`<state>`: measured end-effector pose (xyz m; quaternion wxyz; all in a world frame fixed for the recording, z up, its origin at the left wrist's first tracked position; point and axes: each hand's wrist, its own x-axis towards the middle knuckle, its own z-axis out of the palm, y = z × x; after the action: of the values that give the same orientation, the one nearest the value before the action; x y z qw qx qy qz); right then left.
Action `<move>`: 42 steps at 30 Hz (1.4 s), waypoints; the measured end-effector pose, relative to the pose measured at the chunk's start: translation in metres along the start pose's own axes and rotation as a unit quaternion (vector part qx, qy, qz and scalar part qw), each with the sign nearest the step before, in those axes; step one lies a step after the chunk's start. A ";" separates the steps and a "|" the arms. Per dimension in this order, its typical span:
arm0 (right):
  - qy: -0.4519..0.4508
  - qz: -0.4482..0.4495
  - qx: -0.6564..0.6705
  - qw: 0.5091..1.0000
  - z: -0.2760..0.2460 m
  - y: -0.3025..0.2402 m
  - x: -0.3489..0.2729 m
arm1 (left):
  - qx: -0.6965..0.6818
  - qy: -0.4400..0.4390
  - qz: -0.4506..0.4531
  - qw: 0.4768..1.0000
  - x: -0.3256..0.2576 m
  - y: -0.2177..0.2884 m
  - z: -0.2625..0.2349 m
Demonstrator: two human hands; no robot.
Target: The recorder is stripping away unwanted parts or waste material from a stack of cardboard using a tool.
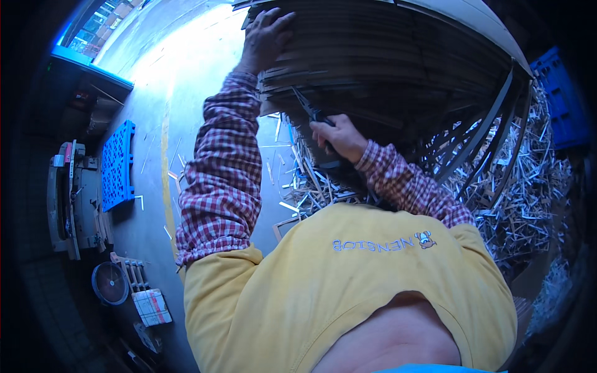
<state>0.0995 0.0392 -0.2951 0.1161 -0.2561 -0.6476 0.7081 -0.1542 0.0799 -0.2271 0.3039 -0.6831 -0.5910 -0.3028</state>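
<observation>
A tall stack of brown cardboard sheets (385,68) fills the upper part of the view, its layered edges turned toward me. My left hand (266,38) rests against the left end of this stack, fingers stretched out and apart. Lower down, my right hand (341,137) is closed around the dark handles of long-nosed pliers (303,101). The slim metal jaws point up and left, close to the stack's shaded side; whether they touch it I cannot tell. Several cut strips (482,124) hang from the stack's right side.
A large heap of cardboard scraps (510,180) lies to the right and below the stack, with loose pieces on the floor. Blue plastic pallets stand at left (118,166) and far right (563,99). A round wheel-like object (111,283) and machinery (74,196) are at left.
</observation>
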 end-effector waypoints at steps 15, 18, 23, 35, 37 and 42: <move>-0.042 0.002 -0.233 0.972 -0.066 -0.038 0.000 | 0.047 -0.123 0.051 0.990 -0.004 -0.042 0.019; -0.042 0.024 -0.221 0.974 -0.064 -0.050 0.014 | 0.041 -0.133 0.039 0.989 -0.003 -0.042 0.022; -0.006 0.042 -0.068 0.997 -0.036 -0.036 0.020 | 0.049 -0.100 0.041 0.993 -0.006 -0.028 0.015; -0.298 0.006 -0.417 0.859 0.004 0.041 -0.046 | 0.027 -0.088 -0.004 0.996 -0.012 -0.009 0.009; -0.188 -0.047 -0.334 0.922 -0.040 0.012 -0.041 | 0.022 -0.080 0.013 0.997 -0.011 -0.006 0.007; -0.044 -0.037 -0.336 0.940 -0.078 -0.035 -0.025 | 0.029 -0.077 0.015 0.997 -0.014 -0.014 0.011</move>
<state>0.1544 0.0986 -0.2577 0.0210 -0.2247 -0.8616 0.4546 -0.1696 0.0815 -0.2441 0.2814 -0.7038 -0.6111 -0.2278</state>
